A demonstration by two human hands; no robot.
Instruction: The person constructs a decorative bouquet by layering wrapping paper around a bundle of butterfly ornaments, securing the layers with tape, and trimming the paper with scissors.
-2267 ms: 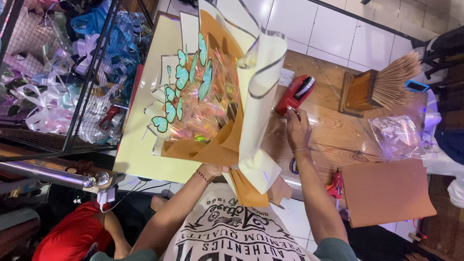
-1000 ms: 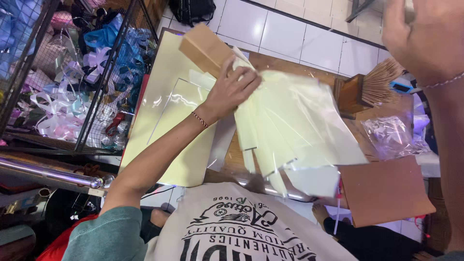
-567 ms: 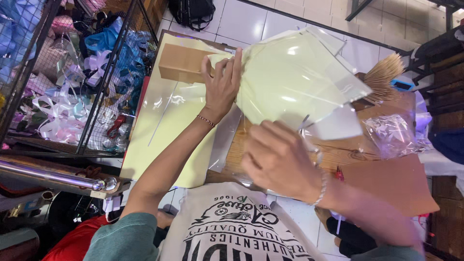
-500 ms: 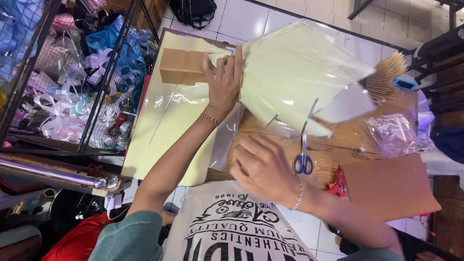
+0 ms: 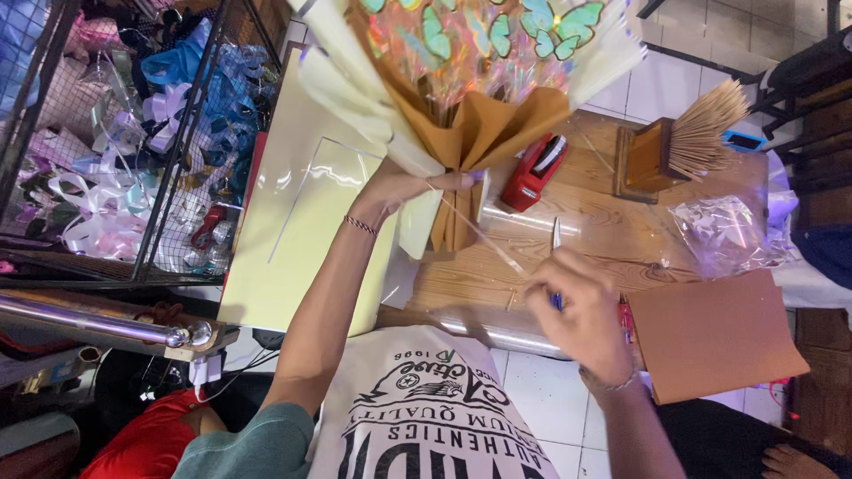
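left hand (image 5: 399, 188) grips bouquet (image 5: 470, 98) neck; right hand (image 5: 581, 310) probably holds scissors (image 5: 556, 244).

White floor tiles (image 5: 683, 84) are reflecting daylight around a wooden worktable (image 5: 612, 235); a wire rack (image 5: 133, 151) holding ribbons is standing beside it, above a chrome rail (image 5: 89, 321).

Left hand (image 5: 399, 188) raised, fingers clenched; right hand (image 5: 581, 310) low, fingers curled.
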